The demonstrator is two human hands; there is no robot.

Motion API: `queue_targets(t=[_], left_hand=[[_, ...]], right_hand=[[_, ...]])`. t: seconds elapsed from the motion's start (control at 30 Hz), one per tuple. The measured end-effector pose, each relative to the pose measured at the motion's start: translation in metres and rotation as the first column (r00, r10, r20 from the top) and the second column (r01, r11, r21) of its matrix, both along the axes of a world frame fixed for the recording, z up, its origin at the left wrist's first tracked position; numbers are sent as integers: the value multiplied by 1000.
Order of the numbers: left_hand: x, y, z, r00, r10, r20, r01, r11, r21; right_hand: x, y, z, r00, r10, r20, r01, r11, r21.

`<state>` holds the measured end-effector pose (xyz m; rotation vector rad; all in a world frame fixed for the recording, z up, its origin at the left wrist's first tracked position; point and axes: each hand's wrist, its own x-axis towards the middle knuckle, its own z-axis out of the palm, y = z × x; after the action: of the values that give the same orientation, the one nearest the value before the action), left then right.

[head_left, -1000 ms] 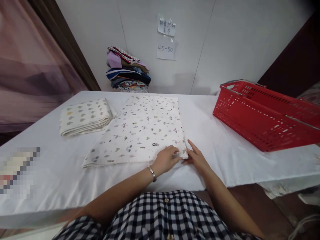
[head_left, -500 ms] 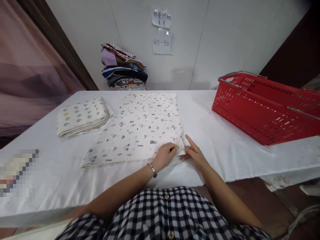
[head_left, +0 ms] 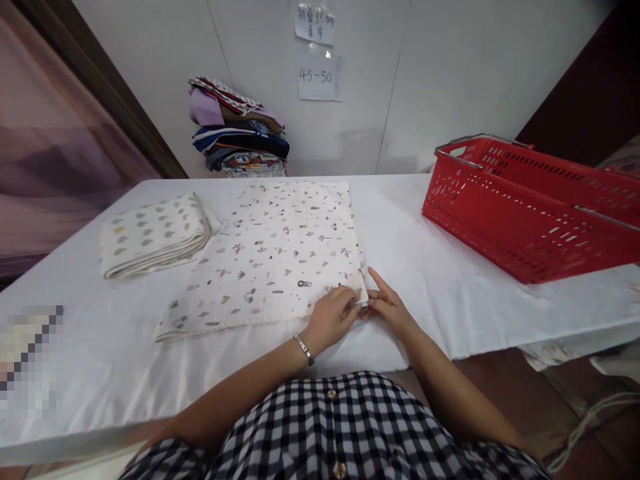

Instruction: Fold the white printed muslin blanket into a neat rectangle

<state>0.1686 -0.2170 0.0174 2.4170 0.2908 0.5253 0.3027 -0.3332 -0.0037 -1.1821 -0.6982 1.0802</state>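
A white cloth with small printed figures (head_left: 280, 253) lies folded flat on the white-covered table (head_left: 400, 233). At its near right corner my left hand (head_left: 334, 315) has its fingers closed on the cloth's edge, a bracelet round the wrist. My right hand (head_left: 389, 308) meets the same corner from the right, thumb and fingertips pinching the edge, with the index finger stretched out. The fingertips of both hands nearly touch. Left of this cloth lies a thick folded cloth with grey leaf-like prints (head_left: 155, 233).
A red basket (head_left: 510, 220) with metal handles stands at the right of the table. Against the wall at the back left is a pile of folded fabrics (head_left: 240, 133). Two paper notes hang on the wall. A blurred-out flat item (head_left: 25, 333) lies at the left edge.
My left fingers have closed in lower over the cloth's corner, nearer my right hand. The cloth's corner sits a little flatter. The whole view has shifted slightly.
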Motion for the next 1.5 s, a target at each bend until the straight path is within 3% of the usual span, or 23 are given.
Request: queue_targets(t=[0.17,0.47,0.63,0.73,0.83,0.93,1.03,1.13,1.3,1.4,1.5], left_hand=[[3,-1,-1,998,40,-48,-36,997,74],[1,2,-1,995,95,11,-90,973,-213],[-1,8,-2,983,181,34,-168,957,-238],[-5,19,9,963,232,138,-216,969,-119],[-9,27,21,953,208,220,-243,959,144],[-8,22,21,988,90,123,-134,902,411],[-1,9,8,1000,-16,-25,27,871,491],[3,1,-1,997,-37,-63,60,900,432],[3,4,2,999,42,-24,-37,982,186],[2,6,3,997,82,0,-82,994,66],[2,4,3,996,91,-1,-91,995,44]], right_hand=[[-1,0,2,1000,7,5,-7,1000,8],[-1,0,-1,999,-12,51,13,1000,-14],[-2,4,-7,992,-100,74,105,992,-69],[-2,5,-9,984,-155,88,162,983,-80],[-2,5,-7,983,-165,85,171,983,-70],[-2,5,-4,986,-152,65,156,986,-64],[-3,4,-1,988,-143,53,146,987,-62],[-3,3,1,989,-139,56,142,988,-57],[-2,1,4,991,-117,60,119,993,-25],[-3,1,3,990,-117,79,118,993,-4],[-3,1,3,988,-121,93,120,993,22]])
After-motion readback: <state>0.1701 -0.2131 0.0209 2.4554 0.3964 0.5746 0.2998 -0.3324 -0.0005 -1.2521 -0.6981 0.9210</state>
